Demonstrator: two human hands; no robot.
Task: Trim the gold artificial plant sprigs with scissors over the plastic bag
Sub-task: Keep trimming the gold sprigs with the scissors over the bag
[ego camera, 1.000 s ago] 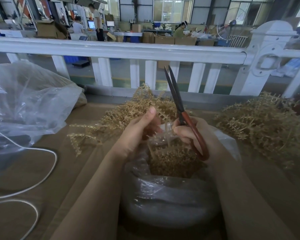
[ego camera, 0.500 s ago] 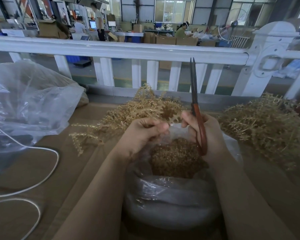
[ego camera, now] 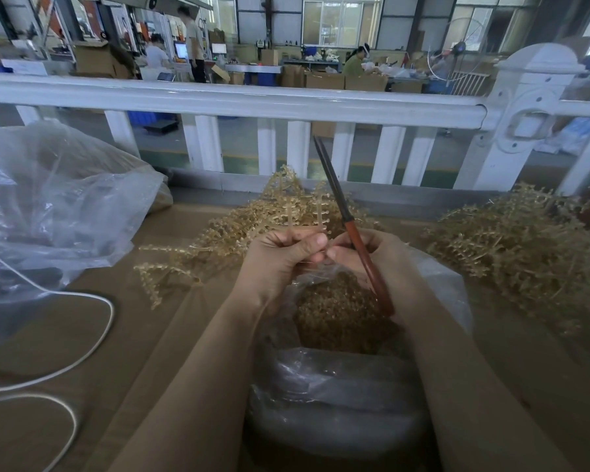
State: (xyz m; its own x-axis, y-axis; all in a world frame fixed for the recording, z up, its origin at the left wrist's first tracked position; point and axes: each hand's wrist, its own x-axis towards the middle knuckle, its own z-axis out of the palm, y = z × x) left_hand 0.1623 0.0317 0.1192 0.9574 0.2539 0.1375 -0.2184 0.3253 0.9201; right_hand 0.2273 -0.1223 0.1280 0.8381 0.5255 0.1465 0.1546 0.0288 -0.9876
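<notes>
My left hand (ego camera: 280, 257) grips a gold sprig (ego camera: 319, 212) whose two short stems stick up above the fingers. My right hand (ego camera: 372, 257) holds red-handled scissors (ego camera: 351, 226), blades closed and pointing up and slightly left toward the railing. Both hands meet over the open clear plastic bag (ego camera: 338, 396), which holds gold trimmings (ego camera: 334, 315). One pile of gold sprigs (ego camera: 239, 229) lies behind the hands, and another pile (ego camera: 521, 253) lies to the right.
A white railing (ego camera: 252, 97) runs across the far edge of the brown table (ego camera: 116, 335). A large crumpled clear bag (ego camera: 48, 206) sits at the left. A white cable (ego camera: 65, 362) loops over the table's left side. People work at benches far behind.
My left hand has raised a sprig so its stems stand above the fingers. The scissors have tilted from upright to leaning left, and both hands have drawn together.
</notes>
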